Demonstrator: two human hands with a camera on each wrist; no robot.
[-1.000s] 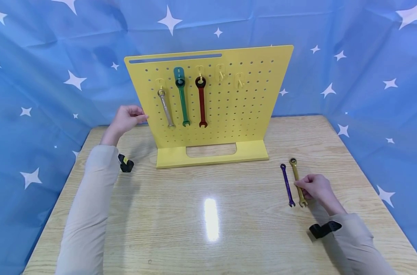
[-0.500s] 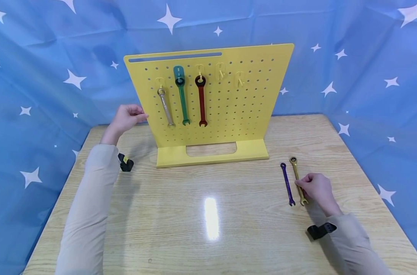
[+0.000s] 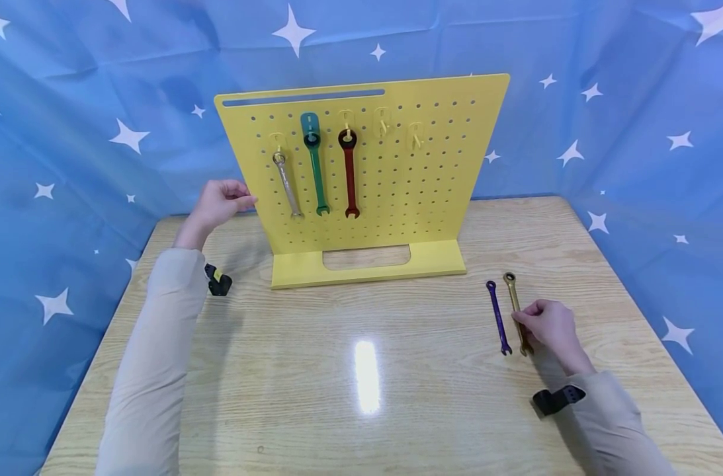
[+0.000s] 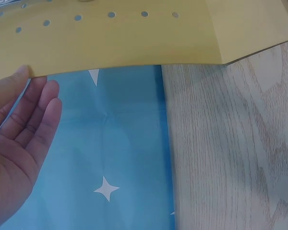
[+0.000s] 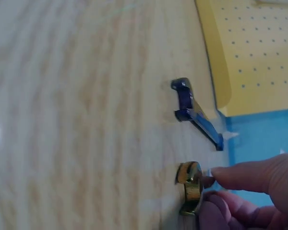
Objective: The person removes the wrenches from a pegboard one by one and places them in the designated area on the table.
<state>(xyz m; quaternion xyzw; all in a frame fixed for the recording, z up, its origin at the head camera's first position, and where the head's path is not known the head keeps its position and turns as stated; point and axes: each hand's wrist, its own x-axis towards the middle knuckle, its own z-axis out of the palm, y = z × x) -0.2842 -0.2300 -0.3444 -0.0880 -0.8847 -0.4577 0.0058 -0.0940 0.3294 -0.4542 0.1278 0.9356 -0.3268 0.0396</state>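
And here are the fingers (image 5: 213, 211) of the right hand (image 3: 548, 327), thumb and fingertips pinching the gold wrench (image 3: 514, 301) by its shaft, down on the right side of the desk (image 3: 278, 370)! Its ring end points away toward the back; the right wrist view has the forked end facing the lens, thumb on one side, curled fingers on the other. Whether that wrench is clear of the wood, I cannot tell. Just beside it, nearly parallel, lies the purple wrench (image 3: 498, 317), untouched.

Over to the left hand (image 3: 215, 201), and it's on the edge of the yellow pegboard (image 3: 397, 228): thumb tip against the front face, fingers bent behind the rim, a light pinch. The board stands upright on its flat base at the back of the desk.

On it, three wrenches hang by their ring ends: silver wrench (image 3: 287, 186), then green wrench (image 3: 317, 175) under a teal hook (image 3: 309, 122), then red wrench (image 3: 350, 178). Further right, two yellow hooks (image 3: 382, 122) jut out at differing heights. Black wrist cameras (image 3: 559, 400) ride on both beige sleeves (image 3: 153, 370), and behind everything spreads a blue backdrop (image 3: 605, 53) scattered with white stars!
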